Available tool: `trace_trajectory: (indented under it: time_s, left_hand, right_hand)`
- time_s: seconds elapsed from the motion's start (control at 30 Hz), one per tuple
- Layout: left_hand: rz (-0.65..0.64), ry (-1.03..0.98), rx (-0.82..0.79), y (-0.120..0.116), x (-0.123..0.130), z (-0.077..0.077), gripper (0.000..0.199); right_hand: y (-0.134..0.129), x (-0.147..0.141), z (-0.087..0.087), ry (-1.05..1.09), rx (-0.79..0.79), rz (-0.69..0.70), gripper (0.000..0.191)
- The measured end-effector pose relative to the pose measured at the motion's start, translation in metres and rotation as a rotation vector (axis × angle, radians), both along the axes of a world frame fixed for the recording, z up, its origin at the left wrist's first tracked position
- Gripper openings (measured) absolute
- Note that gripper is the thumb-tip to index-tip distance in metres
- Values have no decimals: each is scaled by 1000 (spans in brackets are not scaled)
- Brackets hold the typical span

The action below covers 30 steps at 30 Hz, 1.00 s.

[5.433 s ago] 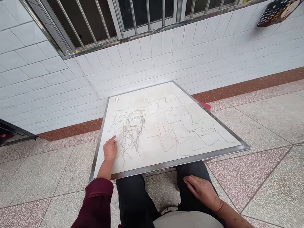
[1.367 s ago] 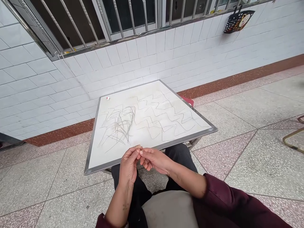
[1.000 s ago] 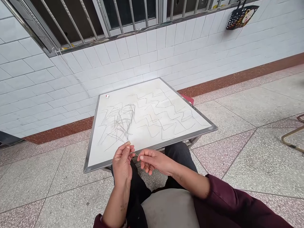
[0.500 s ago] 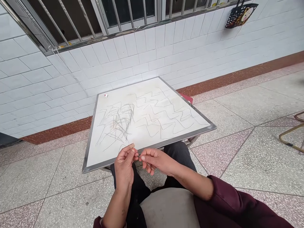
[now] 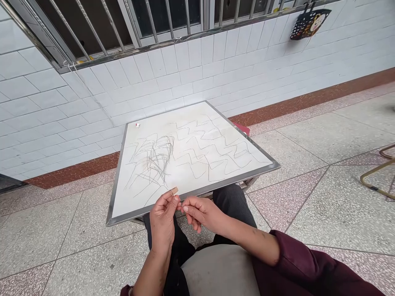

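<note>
Head view looks down at a left hand [image 5: 163, 222] and a right hand [image 5: 202, 213], both closed in tight pinches just over the near edge of a square white counter with a stainless-steel rim [image 5: 234, 180]. Their fingertips almost meet around something too fine to make out. A small tan strip [image 5: 174, 190] sits at the top of the left hand's fingers, though whether it is gripped or wrapped on a finger cannot be told.

On the matte white top, a dense tangle of thin dark strokes [image 5: 151, 160] lies beyond the hands, with rows of thin dark zigzag lines [image 5: 216, 148] to its right. A tiny white-and-red object [image 5: 137, 125] sits near the far left corner.

Maroon sleeves [image 5: 296, 263], black trousers [image 5: 231, 201] and a smooth beige cloth [image 5: 220, 271] fill the lower frame. Behind the counter rise glossy white wall tiles [image 5: 92, 98] under stainless-steel window bars [image 5: 92, 24]. A black dotted basket with a cartoon face [image 5: 309, 24] hangs on the wall, above speckled terrazzo floor tiles [image 5: 339, 205].
</note>
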State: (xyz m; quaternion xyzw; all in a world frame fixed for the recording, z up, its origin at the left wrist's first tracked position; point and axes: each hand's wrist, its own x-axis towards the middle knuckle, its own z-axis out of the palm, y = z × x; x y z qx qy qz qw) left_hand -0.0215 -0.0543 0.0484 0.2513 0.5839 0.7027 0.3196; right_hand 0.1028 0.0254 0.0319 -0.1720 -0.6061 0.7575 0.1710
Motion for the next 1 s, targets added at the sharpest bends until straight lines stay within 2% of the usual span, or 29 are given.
trace_trajectory:
  time_s: [0.2, 0.33, 0.5, 0.57, 0.67, 0.83, 0.93, 1.0]
  left_hand:
    - [-36, 66, -51, -3, 5, 10, 35]
    - [-16, 103, -91, -4, 5, 11, 36]
    - [-69, 159, -118, -7, 4, 8, 38]
    - [-81, 159, -121, -8, 2, 7, 38]
    - [-117, 161, -143, -10, -1, 8, 39]
    - [-201, 140, -192, -11, -2, 7, 40]
    - [-216, 125, -176, -10, 3, 4, 38]
    - [-198, 105, -160, -9, 6, 1, 40]
  right_hand:
    - [1, 0, 2, -15, -39, 16, 38]
    - [0, 1, 1, -47, 106, -16, 31]
    - [-1, 5, 1, -87, 284, -39, 18]
    - [1, 6, 0, -74, 418, -64, 17]
    - [4, 8, -1, -16, 708, -84, 20]
    - [16, 18, 12, 58, 1151, 32, 25]
    - [24, 25, 25, 51, 1322, 129, 27]
    - [28, 27, 29, 41, 1365, 136, 26]
